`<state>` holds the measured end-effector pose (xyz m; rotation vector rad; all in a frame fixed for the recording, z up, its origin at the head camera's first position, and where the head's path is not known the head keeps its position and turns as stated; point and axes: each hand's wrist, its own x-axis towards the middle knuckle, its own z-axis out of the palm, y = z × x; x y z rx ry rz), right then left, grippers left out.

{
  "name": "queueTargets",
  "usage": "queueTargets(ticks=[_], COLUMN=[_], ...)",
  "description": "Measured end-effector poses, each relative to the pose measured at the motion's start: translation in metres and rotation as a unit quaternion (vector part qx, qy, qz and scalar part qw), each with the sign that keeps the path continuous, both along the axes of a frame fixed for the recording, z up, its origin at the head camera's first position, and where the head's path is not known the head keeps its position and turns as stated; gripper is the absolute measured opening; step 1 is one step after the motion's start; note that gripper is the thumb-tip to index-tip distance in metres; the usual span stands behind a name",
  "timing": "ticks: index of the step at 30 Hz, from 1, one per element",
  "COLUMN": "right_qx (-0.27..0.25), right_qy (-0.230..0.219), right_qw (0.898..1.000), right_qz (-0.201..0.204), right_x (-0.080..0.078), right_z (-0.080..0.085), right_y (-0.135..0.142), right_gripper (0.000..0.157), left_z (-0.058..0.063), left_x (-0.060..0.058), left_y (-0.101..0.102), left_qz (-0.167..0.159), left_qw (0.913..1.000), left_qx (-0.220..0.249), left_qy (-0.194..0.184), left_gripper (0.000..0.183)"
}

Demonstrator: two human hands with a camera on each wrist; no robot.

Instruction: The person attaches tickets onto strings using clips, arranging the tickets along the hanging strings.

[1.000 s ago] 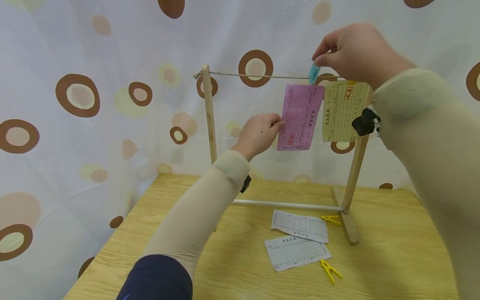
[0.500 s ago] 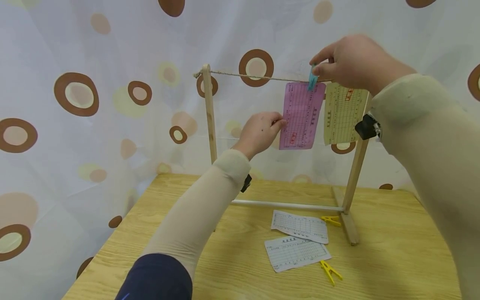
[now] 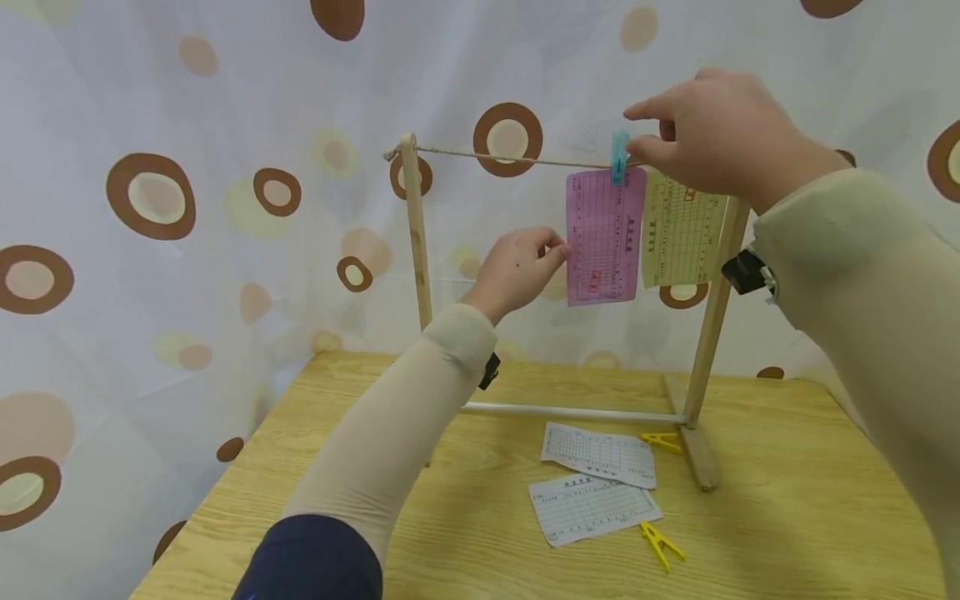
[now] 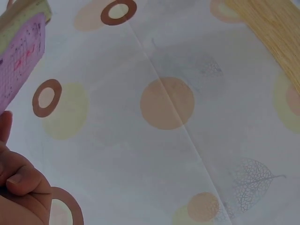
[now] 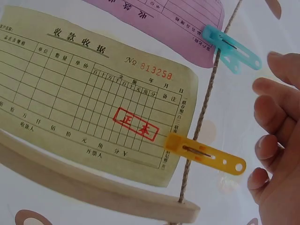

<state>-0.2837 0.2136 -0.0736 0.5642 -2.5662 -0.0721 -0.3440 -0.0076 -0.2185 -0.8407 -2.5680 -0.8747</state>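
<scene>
A pink receipt slip [image 3: 603, 237] hangs from the twine [image 3: 517, 162] under a light-blue clothespin [image 3: 619, 157]. My right hand [image 3: 720, 133] is beside this clothespin, thumb and index finger spread apart. In the right wrist view, the blue clothespin [image 5: 229, 47] grips slip and twine, and a gap separates it from the fingers. My left hand [image 3: 517, 271] is at the slip's left edge, its fingertips barely meeting the paper; whether they touch it is unclear. To the right hangs a yellow receipt slip [image 5: 98, 93], held by an orange-yellow clothespin [image 5: 206, 153].
The twine spans a wooden frame with a left post [image 3: 417, 233], a right post [image 3: 712, 325] and a white bottom bar [image 3: 570, 412]. On the wooden table [image 3: 787, 500] lie two white slips, upper [image 3: 600, 454] and lower [image 3: 592, 508], and yellow clothespins, back [image 3: 662, 442] and front [image 3: 662, 546].
My right hand has lowered the blue clothespin onto the pink slip and twine, and its fingers have let go. The slip now hangs straighter, and its edge has slipped rightward from my left fingertips.
</scene>
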Motion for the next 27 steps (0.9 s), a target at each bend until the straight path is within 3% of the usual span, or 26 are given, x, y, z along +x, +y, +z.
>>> queueTargets(ticks=[6, 21, 27], right_qx=[-0.045, -0.081, -0.068], right_qy=[0.045, 0.037, 0.032], right_qw=[0.998, 0.994, 0.994], right_qz=[0.014, 0.056, 0.082], right_x=[0.012, 0.026, 0.032], right_z=[-0.007, -0.031, -0.048], right_y=[0.011, 0.020, 0.017], right_gripper=[0.048, 0.042, 0.039], left_z=[-0.002, -0.010, -0.019], left_x=[0.001, 0.004, 0.010], left_y=[-0.003, -0.018, -0.026], left_qz=[-0.006, -0.005, -0.026], left_qw=[1.0000, 0.9998, 0.9989], left_qx=[-0.001, -0.006, -0.004], left_qy=[-0.007, -0.018, -0.038], left_gripper=[0.030, 0.027, 0.028])
